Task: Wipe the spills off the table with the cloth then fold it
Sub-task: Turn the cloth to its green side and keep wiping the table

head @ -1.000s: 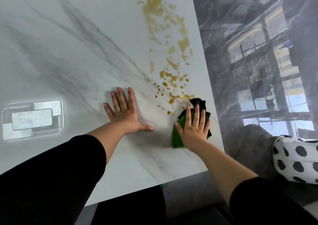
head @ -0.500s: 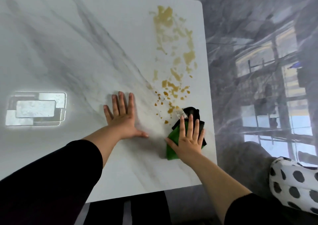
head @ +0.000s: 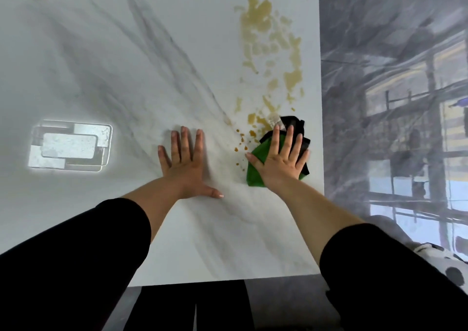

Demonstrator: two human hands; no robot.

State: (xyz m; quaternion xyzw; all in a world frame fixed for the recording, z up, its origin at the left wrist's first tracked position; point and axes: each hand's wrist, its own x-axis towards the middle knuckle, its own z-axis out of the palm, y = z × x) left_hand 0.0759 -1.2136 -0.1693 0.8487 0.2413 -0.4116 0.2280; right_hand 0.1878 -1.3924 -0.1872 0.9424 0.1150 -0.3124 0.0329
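A yellow-brown spill runs in blotches and drops down the right side of the white marble table. Its near end reaches the green and black cloth, which lies bunched near the table's right edge. My right hand presses flat on the cloth with straight, spread fingers. My left hand rests flat on the bare tabletop to the left of the cloth, fingers straight and thumb out.
The table's right edge is just past the cloth, with glossy grey floor beyond. A bright reflection of a ceiling light lies on the tabletop at left. A white cushion with black dots shows at lower right.
My right hand has pushed the cloth a little forward into the spill's near end, and several small drops there are gone. My left hand has stayed flat on the table.
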